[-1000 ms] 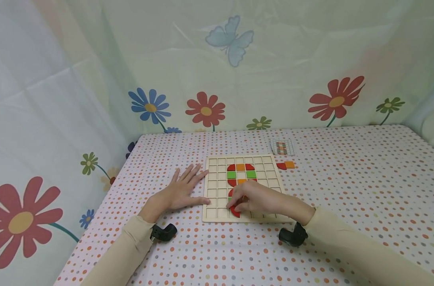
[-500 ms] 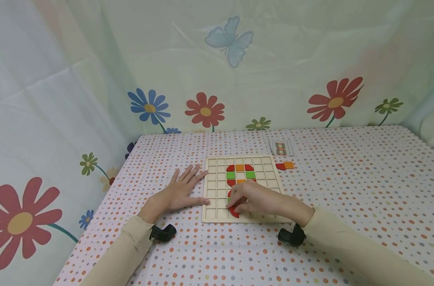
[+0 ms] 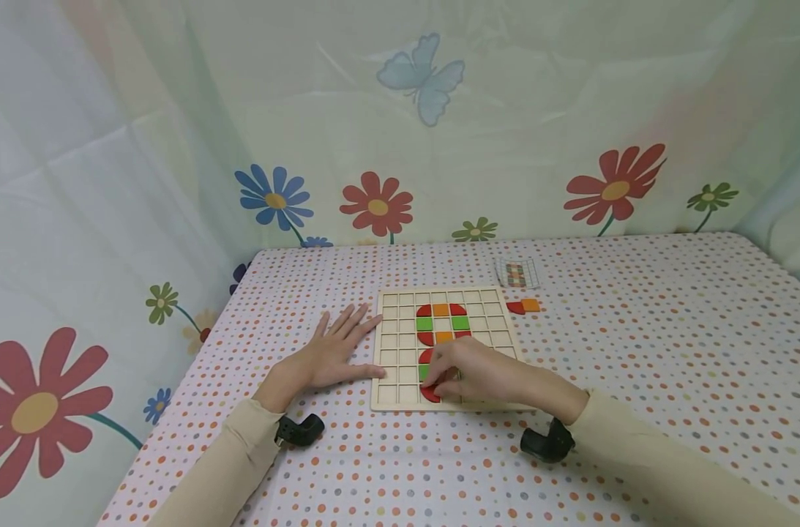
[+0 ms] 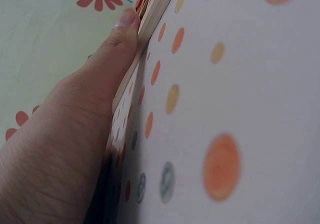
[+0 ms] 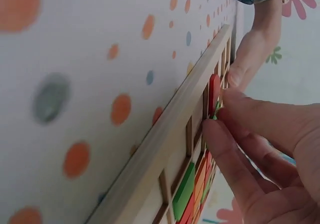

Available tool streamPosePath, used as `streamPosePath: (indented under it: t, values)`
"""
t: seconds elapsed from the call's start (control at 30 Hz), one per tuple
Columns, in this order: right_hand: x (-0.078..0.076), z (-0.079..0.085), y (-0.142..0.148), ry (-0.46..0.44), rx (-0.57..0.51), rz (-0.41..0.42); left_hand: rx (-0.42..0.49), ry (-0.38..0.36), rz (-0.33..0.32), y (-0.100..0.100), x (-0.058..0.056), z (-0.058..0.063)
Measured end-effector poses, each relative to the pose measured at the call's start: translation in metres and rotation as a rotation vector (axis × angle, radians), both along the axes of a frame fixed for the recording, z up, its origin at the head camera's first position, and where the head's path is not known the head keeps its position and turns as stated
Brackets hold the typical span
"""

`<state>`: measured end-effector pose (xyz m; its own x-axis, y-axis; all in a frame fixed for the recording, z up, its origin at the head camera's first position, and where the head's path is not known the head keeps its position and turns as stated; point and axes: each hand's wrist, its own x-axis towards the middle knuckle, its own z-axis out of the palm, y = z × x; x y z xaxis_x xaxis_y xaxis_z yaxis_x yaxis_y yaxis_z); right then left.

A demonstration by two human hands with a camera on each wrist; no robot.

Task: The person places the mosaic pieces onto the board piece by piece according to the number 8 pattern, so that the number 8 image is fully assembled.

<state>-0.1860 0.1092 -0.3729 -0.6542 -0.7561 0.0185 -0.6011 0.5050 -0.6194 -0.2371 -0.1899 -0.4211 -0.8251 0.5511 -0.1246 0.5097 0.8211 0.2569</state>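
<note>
A wooden grid board (image 3: 389,395) lies on the table and bears red, orange and green flat pieces. My right hand (image 3: 475,369) is over its lower middle, thumb and fingers curled at a red quarter-circle piece (image 3: 430,396). In the right wrist view, my fingertips meet at that red quarter-circle piece (image 5: 214,91), which sits at a cell near the board's front edge. My palm covers some of the lower pieces. My left hand (image 3: 330,355) lies spread beside the board, its thumb (image 4: 122,31) touching the board's left edge.
Right of the board, a red quarter-circle (image 3: 515,308) and an orange square (image 3: 530,305) lie on the dotted tablecloth (image 3: 637,329). A small pattern card (image 3: 517,274) lies behind the board. A flowered curtain (image 3: 505,110) stands at the back and left.
My right wrist has shifted slightly to the right, while its fingertips stay at the red quarter-circle piece. The left hand keeps its place. The whole head view has shifted a little.
</note>
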Motion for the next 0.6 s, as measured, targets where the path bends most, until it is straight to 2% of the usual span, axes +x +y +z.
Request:
streamPosePath:
  t: [0.13, 0.23, 0.47, 0.53, 0.6]
  values:
    - [-0.001, 0.004, 0.017, 0.072, 0.000, -0.041, 0.002, 0.005, -0.003, 0.001, 0.000, 0.000]
    - [-0.008, 0.010, 0.038, 0.147, 0.035, -0.114, 0.003, 0.011, -0.005, 0.001, 0.000, 0.001]
    - [-0.039, 0.014, 0.094, 0.277, 0.112, -0.409, -0.006, -0.004, -0.013, 0.000, 0.000, 0.002]
    - [-0.049, 0.012, 0.108, 0.280, 0.165, -0.460, -0.005, -0.007, -0.015, 0.000, 0.000, 0.002]
    - [-0.057, 0.010, 0.118, 0.260, 0.235, -0.473, 0.002, -0.003, -0.017, 0.000, 0.000, 0.002]
